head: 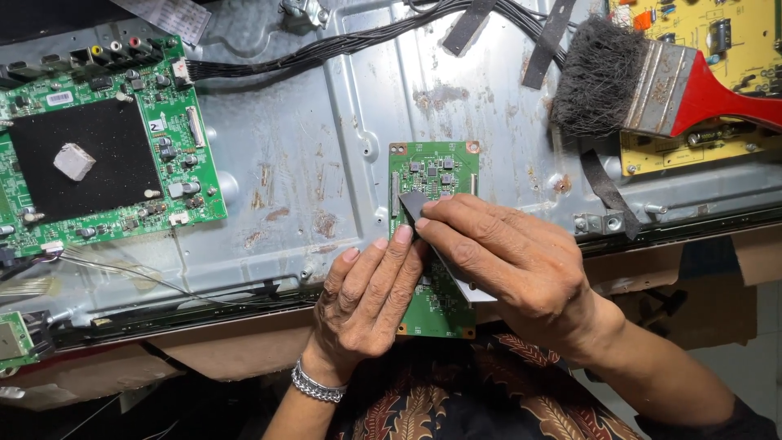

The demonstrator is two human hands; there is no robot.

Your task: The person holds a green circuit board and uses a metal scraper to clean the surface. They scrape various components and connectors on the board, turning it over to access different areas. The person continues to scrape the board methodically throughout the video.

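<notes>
A small green circuit board (432, 167) lies upright on a scratched grey metal back panel (326, 147). My left hand (368, 297) rests on the board's lower left, fingertips pressing its middle. My right hand (513, 261) comes in from the right and pinches a flat grey ribbon cable (410, 204) between thumb and forefinger, its end against the connector on the board's left edge. The board's lower half is mostly hidden under both hands. A silver bracelet sits on my left wrist.
A large green main board (106, 138) with a black pad sits at the left, black wire bundle (350, 41) running from it. A red-handled paintbrush (643, 77) lies on a yellow power board (692, 155) at upper right. Cardboard (700, 269) lies below the panel's edge.
</notes>
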